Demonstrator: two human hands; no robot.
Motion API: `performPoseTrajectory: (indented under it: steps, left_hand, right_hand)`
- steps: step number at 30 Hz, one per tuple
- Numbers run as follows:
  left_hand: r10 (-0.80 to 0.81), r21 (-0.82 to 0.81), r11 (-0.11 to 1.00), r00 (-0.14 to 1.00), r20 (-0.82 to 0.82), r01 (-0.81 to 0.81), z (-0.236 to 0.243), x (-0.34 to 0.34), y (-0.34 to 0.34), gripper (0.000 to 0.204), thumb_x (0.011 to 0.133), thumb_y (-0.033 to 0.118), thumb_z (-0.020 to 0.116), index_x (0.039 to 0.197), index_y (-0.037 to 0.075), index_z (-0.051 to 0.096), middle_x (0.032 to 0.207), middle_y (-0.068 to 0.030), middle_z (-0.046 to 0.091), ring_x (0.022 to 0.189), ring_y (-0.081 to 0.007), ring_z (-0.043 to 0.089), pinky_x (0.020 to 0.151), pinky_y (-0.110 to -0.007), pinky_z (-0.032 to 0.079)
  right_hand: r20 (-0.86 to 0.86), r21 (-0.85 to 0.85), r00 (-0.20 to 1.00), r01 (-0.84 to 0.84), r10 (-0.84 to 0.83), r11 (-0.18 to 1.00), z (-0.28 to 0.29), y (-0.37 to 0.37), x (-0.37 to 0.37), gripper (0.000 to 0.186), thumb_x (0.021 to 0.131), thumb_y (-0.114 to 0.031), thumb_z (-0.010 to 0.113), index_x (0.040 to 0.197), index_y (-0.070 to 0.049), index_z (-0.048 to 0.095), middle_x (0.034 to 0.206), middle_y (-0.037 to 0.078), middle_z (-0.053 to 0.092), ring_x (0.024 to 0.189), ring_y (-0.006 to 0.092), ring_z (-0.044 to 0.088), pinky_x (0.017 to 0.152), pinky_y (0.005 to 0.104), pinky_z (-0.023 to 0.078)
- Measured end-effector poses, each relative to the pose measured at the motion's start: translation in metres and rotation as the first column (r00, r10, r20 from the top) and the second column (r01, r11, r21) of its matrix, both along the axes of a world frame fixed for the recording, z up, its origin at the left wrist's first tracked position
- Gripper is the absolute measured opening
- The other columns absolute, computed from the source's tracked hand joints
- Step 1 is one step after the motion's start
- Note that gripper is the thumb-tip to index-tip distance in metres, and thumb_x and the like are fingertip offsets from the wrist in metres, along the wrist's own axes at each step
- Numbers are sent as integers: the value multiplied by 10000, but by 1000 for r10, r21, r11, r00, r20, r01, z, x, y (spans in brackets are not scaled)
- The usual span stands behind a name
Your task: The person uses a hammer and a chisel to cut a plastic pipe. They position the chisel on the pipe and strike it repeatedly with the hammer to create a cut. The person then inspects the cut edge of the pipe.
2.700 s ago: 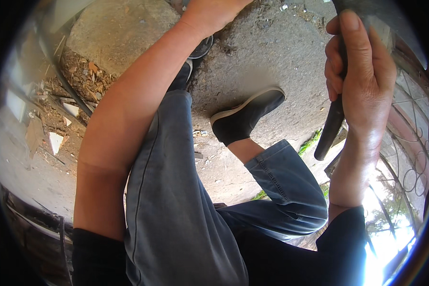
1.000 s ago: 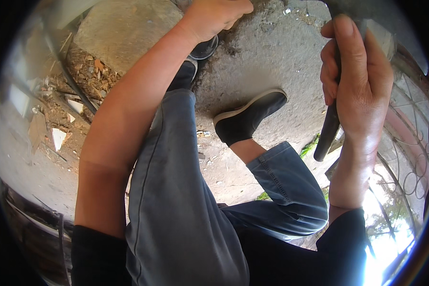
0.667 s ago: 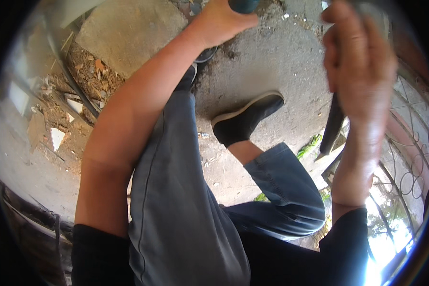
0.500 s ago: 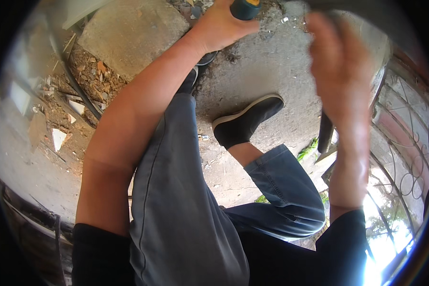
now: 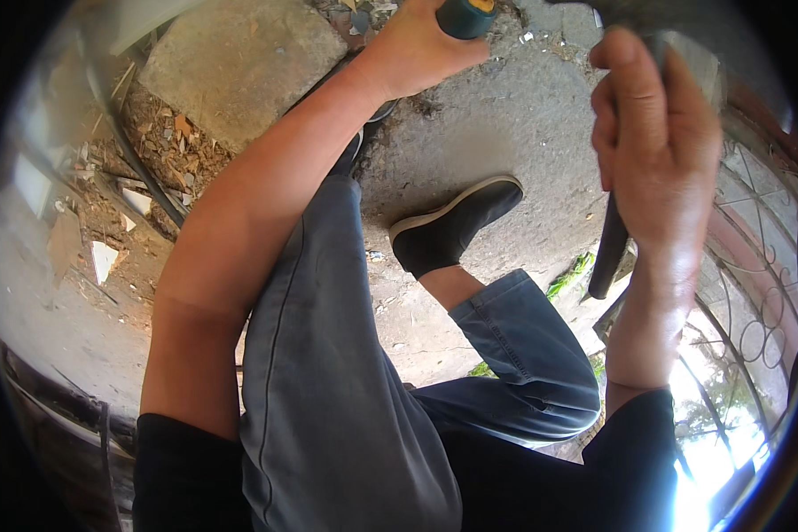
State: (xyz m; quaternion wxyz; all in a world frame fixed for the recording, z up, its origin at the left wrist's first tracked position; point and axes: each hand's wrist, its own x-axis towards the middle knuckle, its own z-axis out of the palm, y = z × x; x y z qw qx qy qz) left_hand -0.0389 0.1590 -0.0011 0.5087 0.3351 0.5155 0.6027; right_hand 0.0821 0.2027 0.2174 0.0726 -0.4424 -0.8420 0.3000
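At the top centre, my left hand (image 5: 426, 55) is closed around a thick dark green tool handle with a yellow-orange end (image 5: 466, 18). The upper picture edge cuts off the rest of that tool. On the right, my raised right hand (image 5: 661, 146) wraps its fingers around a dark long-handled tool (image 5: 610, 253). The handle's butt sticks out below the palm. Above the fist a broad dark shape, apparently this tool's head, runs out of the picture, so its exact kind cannot be made out. The two hands are well apart.
Beneath me lies rough concrete (image 5: 496, 133). My black shoe (image 5: 457, 226) stands mid-picture below my hands. A flat stone slab (image 5: 244, 66) and scattered debris (image 5: 164, 146) lie at the upper left, beside a dark hose-like curve (image 5: 133, 155). Curled metal grillwork (image 5: 754, 310) borders the right side.
My right hand was blurred by motion and has shifted slightly right and down with the dark tool. My left hand keeps its hold, with only a tiny shift.
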Motion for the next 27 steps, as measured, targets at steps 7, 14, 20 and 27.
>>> performPoseTrajectory:
  steps: [7,14,20,27]
  left_hand:
    - [137,-18,991,987,84,-136,-4,0,-3,143,847,135,759,838,57,638,592,18,555,493,-60,497,458,-250,365]
    - [119,-31,993,992,30,-118,-10,-3,-10,146,839,142,745,822,39,643,615,0,586,535,-88,534,503,-279,410]
    - [53,-86,995,998,21,-51,-4,-7,-9,182,842,165,727,755,41,626,598,-13,596,535,-103,555,511,-298,437]
    - [55,-33,998,998,-3,-56,-12,-1,-14,145,843,174,762,843,70,660,610,14,579,515,-75,531,493,-262,420]
  right_hand:
    - [66,-5,997,-36,37,999,-21,-4,2,343,1019,-353,622,954,-17,637,644,41,536,526,139,476,470,277,360]
    - [105,66,985,-143,135,988,-16,7,-6,303,1023,-346,623,997,-47,663,656,-49,517,542,29,447,463,220,334]
    - [24,291,1000,3,-11,957,5,-8,-13,286,1048,-322,567,1004,-49,642,659,-11,549,486,63,466,422,225,352]
    - [155,228,988,-59,24,972,11,1,-20,284,1043,-307,565,1008,-44,665,641,-18,535,486,50,481,416,241,369]
